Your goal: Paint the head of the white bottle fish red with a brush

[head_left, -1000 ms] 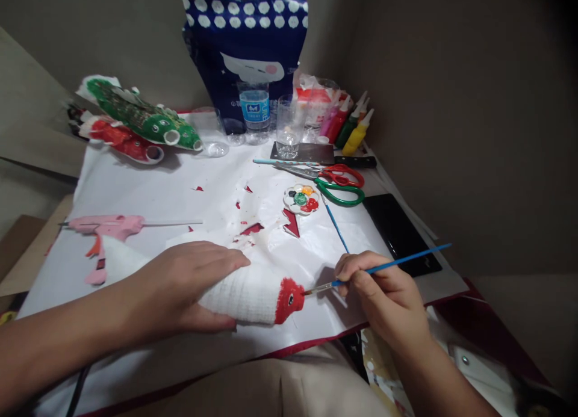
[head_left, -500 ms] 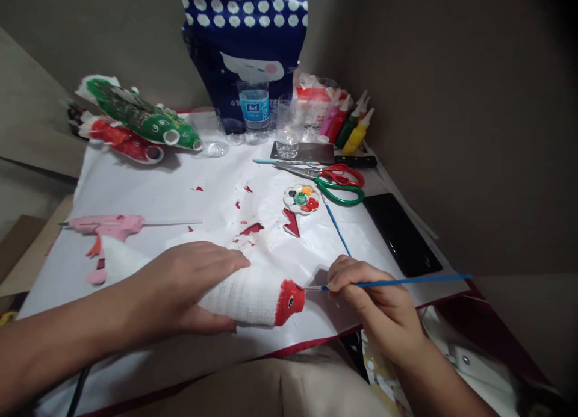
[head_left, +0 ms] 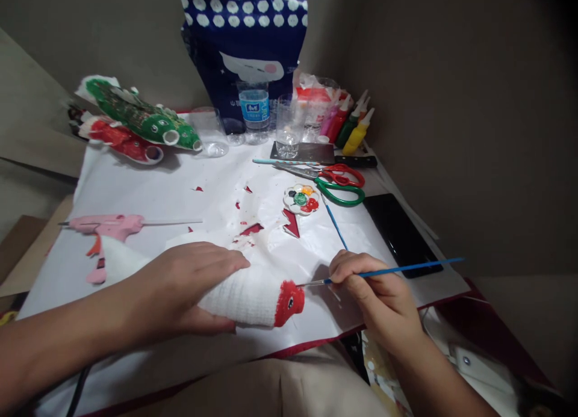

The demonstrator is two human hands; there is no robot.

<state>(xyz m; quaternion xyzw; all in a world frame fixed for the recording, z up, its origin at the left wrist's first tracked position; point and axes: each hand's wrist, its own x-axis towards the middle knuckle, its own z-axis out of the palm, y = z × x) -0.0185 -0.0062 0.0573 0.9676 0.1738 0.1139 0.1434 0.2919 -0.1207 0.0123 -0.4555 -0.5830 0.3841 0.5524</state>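
Observation:
A white, cloth-wrapped fish figure (head_left: 253,293) lies near the table's front edge, its head end painted red with a black-and-white eye. My left hand (head_left: 194,287) is wrapped around its body from the left. In my right hand (head_left: 377,293) a blue paintbrush (head_left: 410,267) is pinched, its handle pointing right. The bristles reach the top of the red head and appear to touch it. Behind lies a flower-shaped paint palette (head_left: 301,198) with dabs of dark, green, orange and red paint. A second blue brush (head_left: 335,224) slants from the palette toward my right hand.
A pink glue gun (head_left: 106,225) lies left, red scraps (head_left: 251,229) mid-table. Scissors (head_left: 339,191), a cleaver (head_left: 307,152) and a phone (head_left: 401,233) are on the right. Painted fish (head_left: 144,119), plastic cups (head_left: 210,134), a bottle (head_left: 255,113) and paint bottles (head_left: 356,134) line the back.
My right hand has shifted slightly up, tilting the brush so its handle end sits higher and its tip lies further left on the red head. My left hand and the fish stay nearly still.

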